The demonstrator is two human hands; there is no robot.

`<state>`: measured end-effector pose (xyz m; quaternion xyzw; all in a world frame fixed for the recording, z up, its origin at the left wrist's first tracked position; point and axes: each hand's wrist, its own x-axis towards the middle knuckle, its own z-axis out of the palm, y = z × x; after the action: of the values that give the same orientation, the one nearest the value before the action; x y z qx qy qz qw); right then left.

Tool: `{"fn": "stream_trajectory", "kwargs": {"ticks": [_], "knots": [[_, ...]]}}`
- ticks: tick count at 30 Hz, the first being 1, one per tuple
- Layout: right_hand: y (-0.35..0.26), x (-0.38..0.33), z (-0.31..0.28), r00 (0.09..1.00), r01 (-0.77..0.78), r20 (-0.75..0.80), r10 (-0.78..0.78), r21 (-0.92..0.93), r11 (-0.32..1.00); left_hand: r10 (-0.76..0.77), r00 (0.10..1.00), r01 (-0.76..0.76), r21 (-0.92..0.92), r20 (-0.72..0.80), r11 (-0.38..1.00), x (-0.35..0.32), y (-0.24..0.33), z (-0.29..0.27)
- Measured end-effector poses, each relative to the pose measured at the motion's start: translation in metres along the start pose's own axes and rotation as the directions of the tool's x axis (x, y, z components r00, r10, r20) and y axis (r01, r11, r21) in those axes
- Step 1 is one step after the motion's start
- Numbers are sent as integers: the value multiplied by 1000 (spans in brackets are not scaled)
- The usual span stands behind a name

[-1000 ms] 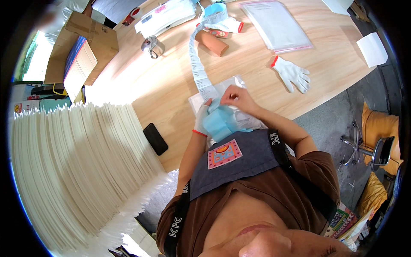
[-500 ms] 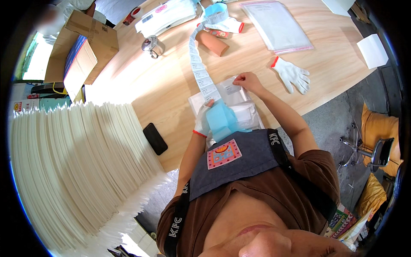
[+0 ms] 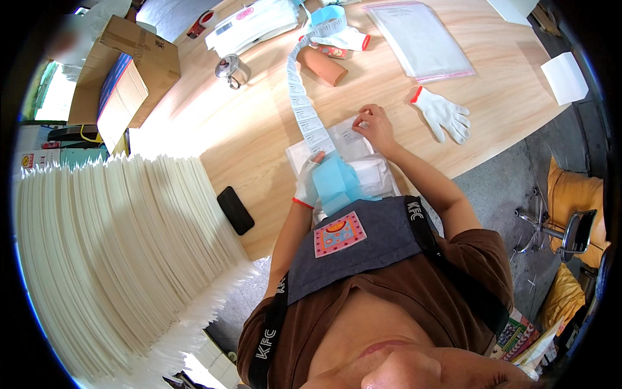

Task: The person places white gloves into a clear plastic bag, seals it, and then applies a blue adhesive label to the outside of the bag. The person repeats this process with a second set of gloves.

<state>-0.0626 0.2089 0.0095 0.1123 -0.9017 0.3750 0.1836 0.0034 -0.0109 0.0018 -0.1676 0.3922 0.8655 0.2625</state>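
Note:
My left hand (image 3: 307, 183), in a white glove with bare fingertips, is closed on a long strip of printed labels (image 3: 300, 97) at its near end. Pale blue backing paper (image 3: 335, 180) hangs from the strip toward me. Beneath lies a small pile of clear plastic bags (image 3: 298, 153) with white contents. My bare right hand (image 3: 378, 129) is over the pile's far right corner, beside a small label (image 3: 350, 134) on the top bag. Its fingers are bent and a little apart, with nothing visible between them.
A tall stack of white packets (image 3: 123, 246) rises at left, beside a black phone (image 3: 234, 211). Farther off are a cardboard box (image 3: 152, 65), a glass cup (image 3: 232, 70), a brown cardboard tube (image 3: 322, 66), a white glove (image 3: 442, 115) and clear plastic sleeves (image 3: 420, 39).
My right hand's fingers have come apart and lifted slightly at the label on the top bag. The left hand and the label strip have hardly moved.

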Motion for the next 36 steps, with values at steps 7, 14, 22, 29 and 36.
{"fn": "stream_trajectory", "kwargs": {"ticks": [7,14,22,29,36], "knots": [[0,-8,-11,886,-446,339,316,436,782,-6,1000,7,-39,28,999,5,-4,-6],[19,2,-8,838,-534,406,365,468,704,-32,999,33,-53,35,998,2,-1,-2],[-2,-1,-31,861,-479,446,243,556,679,18,1000,-18,-34,-2,999,-8,3,6],[-21,-30,-62,440,-349,858,-266,436,830,162,987,-161,88,-2,983,-41,32,57],[-19,-16,-39,689,-488,721,71,389,781,91,989,-79,-102,115,992,6,-7,-9]]}}
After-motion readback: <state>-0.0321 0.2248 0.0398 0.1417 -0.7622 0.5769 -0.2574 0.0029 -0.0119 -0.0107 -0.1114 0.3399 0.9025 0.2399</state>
